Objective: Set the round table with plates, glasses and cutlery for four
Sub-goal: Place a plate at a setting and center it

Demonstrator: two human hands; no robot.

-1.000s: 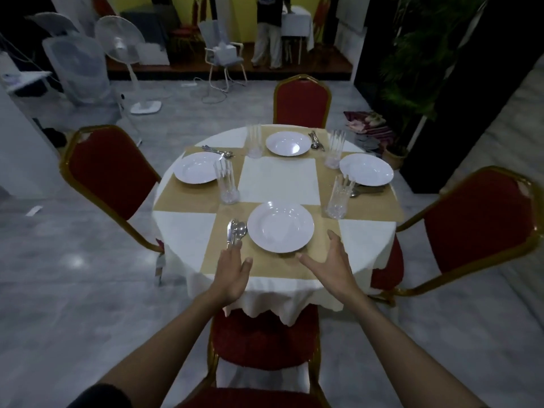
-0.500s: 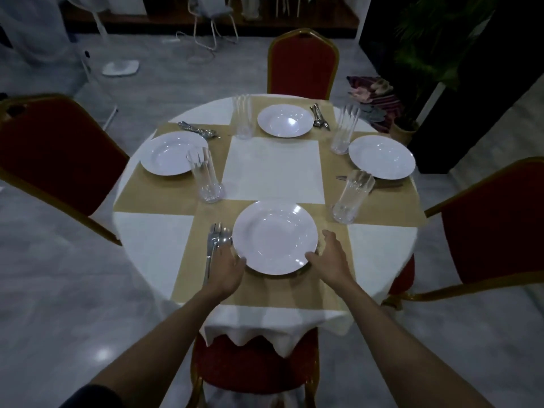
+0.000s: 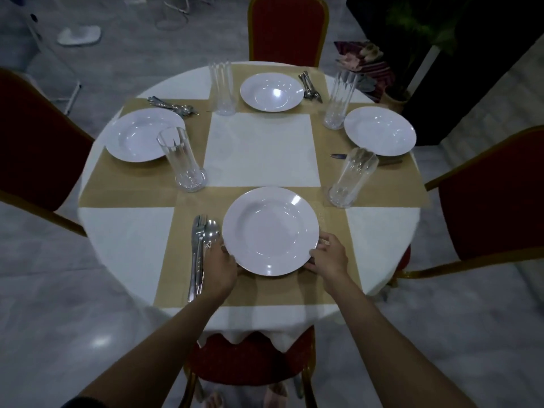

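The round table (image 3: 126, 240) has a white cloth with tan mats. A white near plate (image 3: 270, 229) lies in front of me. My left hand (image 3: 220, 267) grips its lower left rim and my right hand (image 3: 328, 256) grips its lower right rim. Near cutlery (image 3: 201, 245) lies left of that plate. Other plates lie at the left (image 3: 144, 135), far side (image 3: 271, 92) and right (image 3: 380, 131). Tall glasses stand at near left (image 3: 182, 159), near right (image 3: 351, 178), far left (image 3: 222, 88) and far right (image 3: 338, 98). Cutlery also lies by the left (image 3: 173, 106), far (image 3: 309, 86) and right (image 3: 338, 156) plates.
Red chairs with gold frames stand around the table: far (image 3: 287, 28), left (image 3: 35, 142), right (image 3: 494, 195) and near (image 3: 250, 360), right below my arms. A potted plant (image 3: 412, 22) and folded cloths (image 3: 365, 60) sit at the back right. Grey floor surrounds the table.
I have leaned in closer over the table. Both hands went from hovering near the table edge to closing on the near plate's lower rim.
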